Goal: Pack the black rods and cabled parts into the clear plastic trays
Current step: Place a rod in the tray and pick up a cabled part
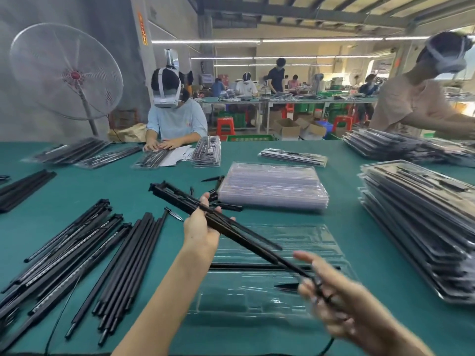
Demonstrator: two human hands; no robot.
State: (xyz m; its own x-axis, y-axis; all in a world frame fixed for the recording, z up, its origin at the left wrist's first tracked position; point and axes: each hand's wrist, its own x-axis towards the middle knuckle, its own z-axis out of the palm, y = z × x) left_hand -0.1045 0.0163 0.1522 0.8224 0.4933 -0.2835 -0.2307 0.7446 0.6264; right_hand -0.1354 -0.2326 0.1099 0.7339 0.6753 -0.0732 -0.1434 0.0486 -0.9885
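Left hand (203, 228): clamped round the middle of a bundle of black rods (205, 211), held slanting above the desk, far end up and left.
Right hand (331, 291): blurred; fingers curled on the near, thin end of the same bundle, seemingly pinching it; cable (325, 348) trailing below the wrist.
Open tray (270, 253): clear, flat on the desk under both hands; one long rod (257, 266) and a short spike (285, 286) already seated.
Step in hand, as judged: lowering the bundle into the long channels.
Doing it well: turn bundle parallel to the channels, seat one end first, press down along the length, keep the cable out from beneath.
Loose rods (123, 260): near left, fanned in a heap, some cabled.
Empty trays (272, 186): stacked just beyond the open tray.
Filled trays (421, 227): tall stack, right.
In the way: small black pieces (226, 205) near the far tray edge; slant of bundle across the channels.
Far side: two seated workers, packed trays, standing fan (66, 73).
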